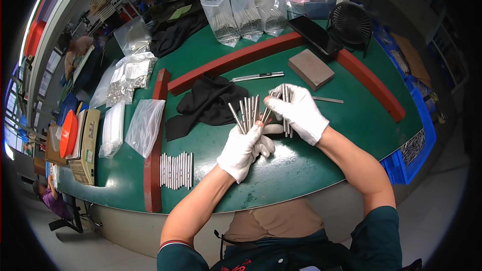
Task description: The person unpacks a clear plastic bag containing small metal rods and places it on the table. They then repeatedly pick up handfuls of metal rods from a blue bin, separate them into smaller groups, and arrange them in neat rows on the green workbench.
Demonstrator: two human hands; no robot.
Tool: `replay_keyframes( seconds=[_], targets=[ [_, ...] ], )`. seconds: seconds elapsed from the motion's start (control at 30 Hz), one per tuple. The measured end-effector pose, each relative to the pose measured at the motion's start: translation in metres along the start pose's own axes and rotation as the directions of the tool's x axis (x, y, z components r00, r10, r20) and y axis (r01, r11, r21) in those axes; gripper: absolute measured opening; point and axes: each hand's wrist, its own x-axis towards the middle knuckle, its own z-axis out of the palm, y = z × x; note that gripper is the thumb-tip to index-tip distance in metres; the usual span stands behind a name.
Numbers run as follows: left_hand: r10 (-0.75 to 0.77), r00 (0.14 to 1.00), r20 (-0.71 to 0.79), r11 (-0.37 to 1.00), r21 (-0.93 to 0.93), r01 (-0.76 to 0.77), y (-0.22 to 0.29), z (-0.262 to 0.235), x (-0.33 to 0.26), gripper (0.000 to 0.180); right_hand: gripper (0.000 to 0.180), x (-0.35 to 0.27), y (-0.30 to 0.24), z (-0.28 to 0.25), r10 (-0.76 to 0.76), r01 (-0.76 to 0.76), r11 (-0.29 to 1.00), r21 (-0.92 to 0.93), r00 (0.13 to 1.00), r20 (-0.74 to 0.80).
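Observation:
In my left hand (243, 149), gloved in white with bare fingertips showing, a fan of several thin metal rods (246, 113) stands up from the closed fingers. My right hand (299, 113), also in a white glove, is closed on a few more metal rods (286, 115) held nearly upright. Between the two hands a rod slants, its lower end close to my left thumb. A neat row of similar metal rods (176, 170) lies side by side on the green table (221, 195), against a red bar (152, 180) at the left.
Beyond my hands lie a black cloth (206, 104), a utility knife (257, 76) and a grey-brown block (311, 69). Red bars border the work area. Bags of rods (221, 22), a phone (315, 35) and a fan (351, 25) stand farther back. At right is a blue bin (396, 170); at left, a scale (86, 145).

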Motion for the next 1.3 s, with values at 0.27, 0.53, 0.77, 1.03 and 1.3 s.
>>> replay_keyframes(
  seconds=[0.27, 0.53, 0.77, 1.03, 1.3],
  targets=[
    [-0.006, 0.993, 0.119, 0.967, -0.252, 0.036, -0.001, -0.01, -0.001, 0.032, 0.011, -0.008, 0.003, -0.005, -0.728, 0.802, -0.013, -0.597, 0.401, 0.556],
    [-0.051, 0.996, 0.076, 0.934, -0.35, 0.074, 0.009, -0.028, 0.001, 0.026, 0.034, -0.005, 0.011, 0.0, -0.62, 0.825, 0.128, -0.551, 0.5, 0.605],
    [-0.023, 0.998, -0.055, 0.966, -0.259, 0.008, 0.01, -0.011, 0.001, 0.016, 0.021, -0.006, 0.012, 0.006, -0.57, 0.724, 0.356, -0.591, 0.669, 0.476],
    [0.007, 1.0, 0.0, 0.928, -0.371, -0.007, 0.0, -0.027, 0.006, 0.01, 0.013, -0.012, 0.011, 0.009, -0.469, 0.747, 0.329, -0.577, 0.66, 0.587],
    [0.068, 0.998, -0.001, 0.985, -0.16, -0.067, 0.005, -0.006, -0.002, 0.006, 0.027, -0.006, 0.015, 0.009, 0.143, -0.157, 0.986, 0.049, 0.966, 0.217]
  ],
)
